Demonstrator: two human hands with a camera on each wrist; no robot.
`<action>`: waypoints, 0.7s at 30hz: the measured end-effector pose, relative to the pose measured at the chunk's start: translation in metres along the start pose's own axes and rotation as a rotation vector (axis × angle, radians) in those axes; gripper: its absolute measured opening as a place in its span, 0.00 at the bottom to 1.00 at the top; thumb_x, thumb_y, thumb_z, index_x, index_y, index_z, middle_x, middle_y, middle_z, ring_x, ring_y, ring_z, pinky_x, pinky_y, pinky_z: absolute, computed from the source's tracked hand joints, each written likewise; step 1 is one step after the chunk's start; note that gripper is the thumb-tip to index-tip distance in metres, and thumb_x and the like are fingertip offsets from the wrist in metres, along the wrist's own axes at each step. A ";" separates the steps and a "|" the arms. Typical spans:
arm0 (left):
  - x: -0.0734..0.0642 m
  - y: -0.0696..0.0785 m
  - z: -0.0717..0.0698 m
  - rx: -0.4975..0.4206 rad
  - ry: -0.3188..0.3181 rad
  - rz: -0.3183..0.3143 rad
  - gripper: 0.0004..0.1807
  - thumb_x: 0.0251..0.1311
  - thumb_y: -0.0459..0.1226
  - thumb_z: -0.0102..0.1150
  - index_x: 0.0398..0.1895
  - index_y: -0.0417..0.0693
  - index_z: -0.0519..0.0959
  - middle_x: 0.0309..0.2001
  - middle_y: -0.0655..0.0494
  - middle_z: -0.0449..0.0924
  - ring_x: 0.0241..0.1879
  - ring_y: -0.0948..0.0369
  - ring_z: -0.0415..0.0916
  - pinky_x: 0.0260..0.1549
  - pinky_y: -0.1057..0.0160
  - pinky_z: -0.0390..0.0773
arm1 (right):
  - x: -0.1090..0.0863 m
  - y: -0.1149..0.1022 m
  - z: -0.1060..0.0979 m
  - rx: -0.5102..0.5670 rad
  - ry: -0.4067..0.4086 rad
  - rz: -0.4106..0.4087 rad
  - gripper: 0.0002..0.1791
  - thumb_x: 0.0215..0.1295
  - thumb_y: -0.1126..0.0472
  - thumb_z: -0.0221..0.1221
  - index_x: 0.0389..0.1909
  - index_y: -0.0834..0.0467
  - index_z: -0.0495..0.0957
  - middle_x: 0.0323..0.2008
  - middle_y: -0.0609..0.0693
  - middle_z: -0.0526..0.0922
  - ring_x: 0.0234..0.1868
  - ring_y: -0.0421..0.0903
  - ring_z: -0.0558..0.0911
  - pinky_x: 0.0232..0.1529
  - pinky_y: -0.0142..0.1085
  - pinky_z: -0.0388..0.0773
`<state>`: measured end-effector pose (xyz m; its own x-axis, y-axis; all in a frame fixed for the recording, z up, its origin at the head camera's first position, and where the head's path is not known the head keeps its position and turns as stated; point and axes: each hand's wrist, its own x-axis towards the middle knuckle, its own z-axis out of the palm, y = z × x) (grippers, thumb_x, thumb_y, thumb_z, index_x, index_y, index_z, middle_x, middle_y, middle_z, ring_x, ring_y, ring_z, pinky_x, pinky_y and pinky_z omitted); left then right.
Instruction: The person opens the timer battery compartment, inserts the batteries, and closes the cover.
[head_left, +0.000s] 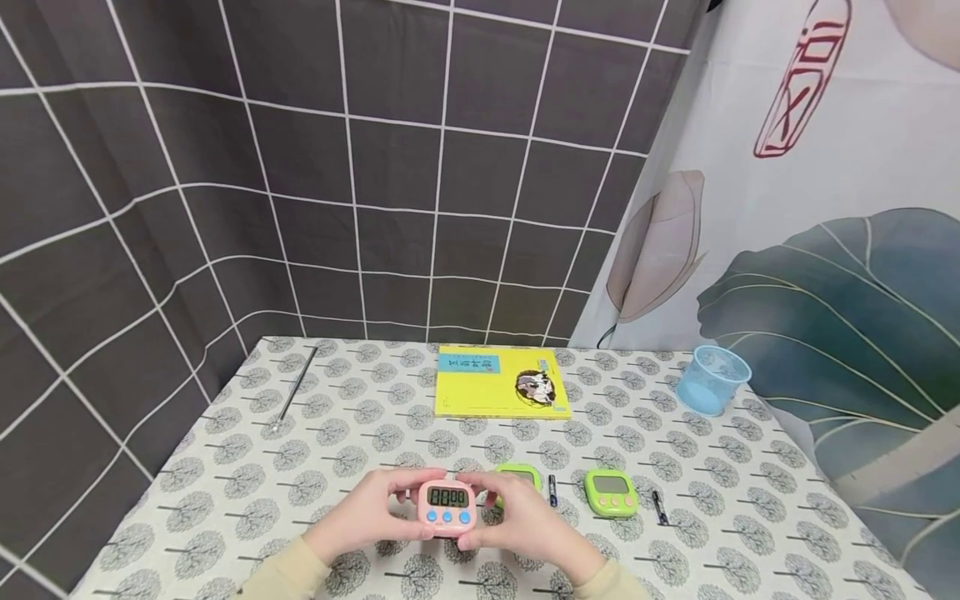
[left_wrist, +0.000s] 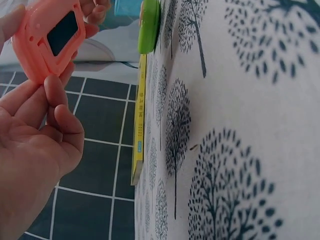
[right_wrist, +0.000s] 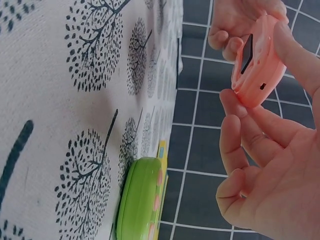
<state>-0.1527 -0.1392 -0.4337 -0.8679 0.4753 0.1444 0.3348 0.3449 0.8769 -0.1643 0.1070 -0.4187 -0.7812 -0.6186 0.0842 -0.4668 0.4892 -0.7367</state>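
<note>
- We see the pink timer up in the air, just over the counter, in front of the person.
- The left hand pinches one side of it with thumb and finger. The right hand pinches the other side the same way.
- From the head, we can read zeros on its little screen, and we count three blue buttons under it.
- The two wrist views show us its other side, where a dark box shape sits in the pink. The right wrist view also shows us a tiny dark hole in its edge.
- Those wrist views let us see the gap between it and the cloth, and the spare fingers curled loosely in the air.
- From the head, we find one green timer partly hidden behind the right hand, and another green timer farther right. A small dark stick lies just beside the first, and a second dark stick lies near the other.
- Farther back, we see a yellow book lying flat, a see-through blue cup on the right, and a long thin rod on the left.
</note>
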 end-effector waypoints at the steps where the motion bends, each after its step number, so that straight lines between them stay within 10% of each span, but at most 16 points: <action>1: 0.000 0.000 0.000 0.001 0.003 0.005 0.35 0.44 0.44 0.73 0.59 0.48 0.75 0.49 0.57 0.81 0.39 0.68 0.72 0.40 0.65 0.74 | 0.000 0.000 0.000 0.001 0.000 0.003 0.39 0.43 0.48 0.73 0.59 0.57 0.74 0.41 0.40 0.80 0.36 0.40 0.76 0.36 0.31 0.74; 21: -0.001 -0.006 -0.003 0.033 0.054 -0.076 0.38 0.42 0.47 0.74 0.57 0.40 0.75 0.51 0.46 0.81 0.35 0.65 0.79 0.36 0.68 0.79 | 0.009 0.000 0.004 -0.070 0.033 0.057 0.40 0.41 0.44 0.72 0.57 0.56 0.75 0.40 0.39 0.80 0.35 0.37 0.74 0.35 0.27 0.72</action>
<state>-0.1544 -0.1440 -0.4375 -0.9092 0.4034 0.1035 0.2787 0.4048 0.8709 -0.1702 0.0994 -0.4206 -0.8200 -0.5686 0.0659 -0.4478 0.5655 -0.6926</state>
